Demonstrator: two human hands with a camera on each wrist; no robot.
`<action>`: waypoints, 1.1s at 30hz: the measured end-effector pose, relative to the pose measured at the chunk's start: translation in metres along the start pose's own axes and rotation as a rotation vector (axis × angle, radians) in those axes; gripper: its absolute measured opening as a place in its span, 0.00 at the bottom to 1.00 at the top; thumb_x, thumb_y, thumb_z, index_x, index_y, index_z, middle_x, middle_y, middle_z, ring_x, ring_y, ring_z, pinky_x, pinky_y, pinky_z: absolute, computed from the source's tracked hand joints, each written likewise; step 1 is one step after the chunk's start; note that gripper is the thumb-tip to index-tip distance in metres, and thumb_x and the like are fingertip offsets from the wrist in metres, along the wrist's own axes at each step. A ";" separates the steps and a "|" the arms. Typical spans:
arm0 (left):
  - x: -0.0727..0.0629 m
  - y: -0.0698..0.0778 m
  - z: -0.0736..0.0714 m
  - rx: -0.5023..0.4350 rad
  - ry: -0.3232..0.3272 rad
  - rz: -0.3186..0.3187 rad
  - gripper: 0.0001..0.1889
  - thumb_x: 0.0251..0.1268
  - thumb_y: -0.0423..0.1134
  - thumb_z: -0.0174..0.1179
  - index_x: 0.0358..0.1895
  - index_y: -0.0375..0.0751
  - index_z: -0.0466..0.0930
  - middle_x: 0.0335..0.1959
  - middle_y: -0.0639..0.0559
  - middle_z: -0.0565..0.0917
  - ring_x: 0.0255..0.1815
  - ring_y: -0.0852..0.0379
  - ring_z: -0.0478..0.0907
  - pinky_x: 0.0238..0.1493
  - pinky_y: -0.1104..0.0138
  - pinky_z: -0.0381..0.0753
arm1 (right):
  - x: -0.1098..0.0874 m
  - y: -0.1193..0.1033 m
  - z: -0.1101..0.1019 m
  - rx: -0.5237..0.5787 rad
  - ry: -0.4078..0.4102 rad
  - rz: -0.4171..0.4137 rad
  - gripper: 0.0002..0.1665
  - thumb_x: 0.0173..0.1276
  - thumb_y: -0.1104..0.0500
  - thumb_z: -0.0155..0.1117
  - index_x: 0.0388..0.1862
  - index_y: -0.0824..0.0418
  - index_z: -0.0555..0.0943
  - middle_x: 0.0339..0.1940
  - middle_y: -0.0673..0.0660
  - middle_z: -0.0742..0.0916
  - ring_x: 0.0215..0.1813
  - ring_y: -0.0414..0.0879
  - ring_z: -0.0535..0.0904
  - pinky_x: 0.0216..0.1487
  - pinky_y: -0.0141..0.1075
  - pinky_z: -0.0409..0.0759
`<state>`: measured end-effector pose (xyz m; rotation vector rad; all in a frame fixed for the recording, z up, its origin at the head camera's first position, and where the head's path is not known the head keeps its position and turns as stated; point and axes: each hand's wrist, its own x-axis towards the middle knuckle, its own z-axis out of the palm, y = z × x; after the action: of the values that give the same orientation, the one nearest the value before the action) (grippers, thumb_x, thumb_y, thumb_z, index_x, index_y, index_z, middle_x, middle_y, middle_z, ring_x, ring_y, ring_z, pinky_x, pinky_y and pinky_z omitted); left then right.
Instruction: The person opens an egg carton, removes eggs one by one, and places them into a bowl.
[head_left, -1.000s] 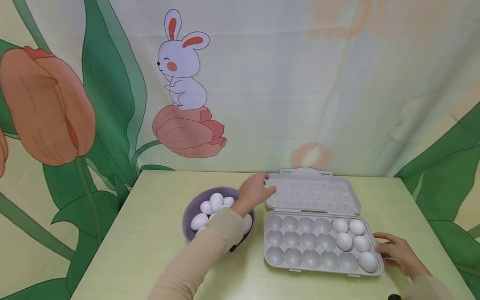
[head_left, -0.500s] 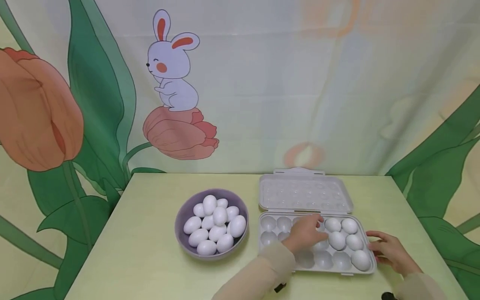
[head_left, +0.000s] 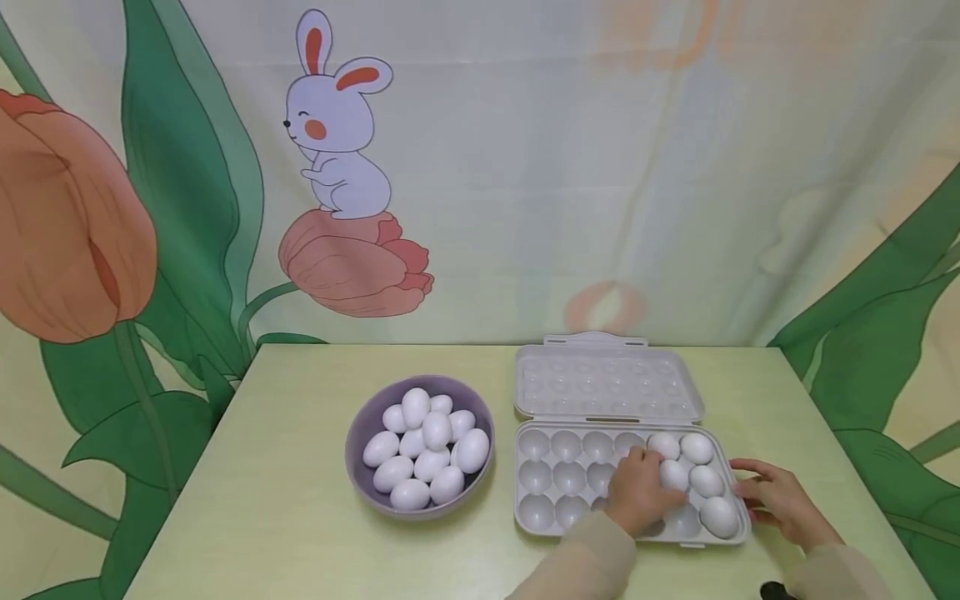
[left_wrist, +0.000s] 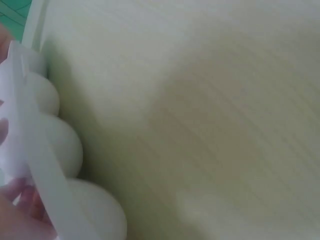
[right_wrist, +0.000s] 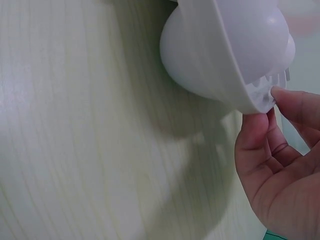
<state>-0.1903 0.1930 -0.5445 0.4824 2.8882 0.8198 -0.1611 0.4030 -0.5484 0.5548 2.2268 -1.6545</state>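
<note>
A grey plastic egg tray [head_left: 567, 510] lies with its lid folded back. Several white eggs [head_left: 707, 481] fill its right end. Over the middle of the tray, my left hand [head_left: 641, 492] has its thumb beside the seated eggs. In the left wrist view, white egg surface [left_wrist: 9, 155] shows between its fingers, cut by the frame edge; from above, the hand hides this egg. My right hand [head_left: 780, 500] grips the tray's right end. The right wrist view shows the thumb [right_wrist: 295, 107] inside the rim and curled fingers below.
A purple-grey bowl [head_left: 420, 514] heaped with white eggs [head_left: 432, 465] stands left of the tray. The transparent lid [head_left: 603, 383] lies flat behind it on the pale table [head_left: 285, 500]. A curtain printed with a rabbit and tulips hangs behind.
My left hand has moved from over the bowl's right side to the tray, then nearer its front. The right hand stays at the tray's end. The view has shifted slightly.
</note>
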 end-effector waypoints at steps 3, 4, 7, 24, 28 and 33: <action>-0.002 0.004 0.004 0.027 0.046 -0.028 0.27 0.36 0.59 0.65 0.43 0.51 0.76 0.41 0.58 0.73 0.37 0.61 0.72 0.37 0.73 0.72 | 0.000 0.001 0.000 -0.003 0.002 -0.003 0.29 0.58 0.61 0.57 0.58 0.67 0.64 0.25 0.46 0.81 0.29 0.40 0.76 0.29 0.34 0.75; -0.002 0.005 0.006 0.039 0.067 -0.035 0.27 0.35 0.59 0.65 0.43 0.51 0.76 0.41 0.58 0.73 0.36 0.61 0.72 0.37 0.73 0.71 | 0.000 0.001 0.000 -0.003 0.005 -0.001 0.29 0.58 0.61 0.57 0.59 0.67 0.64 0.25 0.46 0.81 0.29 0.40 0.77 0.29 0.34 0.75; -0.003 0.008 0.012 0.075 0.131 -0.055 0.29 0.34 0.61 0.65 0.43 0.50 0.77 0.40 0.58 0.74 0.36 0.60 0.73 0.37 0.71 0.71 | 0.001 0.001 0.000 -0.001 0.001 -0.006 0.28 0.58 0.61 0.57 0.58 0.66 0.65 0.25 0.46 0.80 0.28 0.39 0.76 0.29 0.34 0.75; -0.003 0.009 0.013 -0.115 0.226 -0.124 0.18 0.34 0.55 0.64 0.29 0.49 0.79 0.31 0.57 0.74 0.28 0.59 0.72 0.28 0.70 0.68 | 0.003 0.002 0.001 0.000 0.023 -0.013 0.25 0.58 0.62 0.57 0.56 0.63 0.68 0.25 0.45 0.80 0.28 0.39 0.76 0.29 0.34 0.75; 0.002 0.007 0.004 -0.391 0.163 -0.193 0.14 0.31 0.50 0.65 0.19 0.47 0.74 0.20 0.59 0.71 0.19 0.62 0.66 0.21 0.72 0.65 | 0.003 0.001 0.001 -0.012 0.024 -0.011 0.29 0.58 0.62 0.56 0.59 0.66 0.64 0.24 0.46 0.80 0.28 0.40 0.76 0.28 0.34 0.75; 0.007 0.007 -0.021 -0.600 0.101 -0.271 0.14 0.31 0.44 0.64 0.19 0.44 0.68 0.15 0.57 0.69 0.16 0.61 0.63 0.19 0.71 0.64 | 0.002 0.001 0.001 -0.032 0.024 0.008 0.33 0.59 0.62 0.56 0.62 0.69 0.58 0.25 0.47 0.80 0.29 0.40 0.76 0.28 0.34 0.75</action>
<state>-0.1990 0.1908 -0.5231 -0.0142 2.5099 1.5974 -0.1624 0.4023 -0.5506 0.5772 2.2615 -1.6136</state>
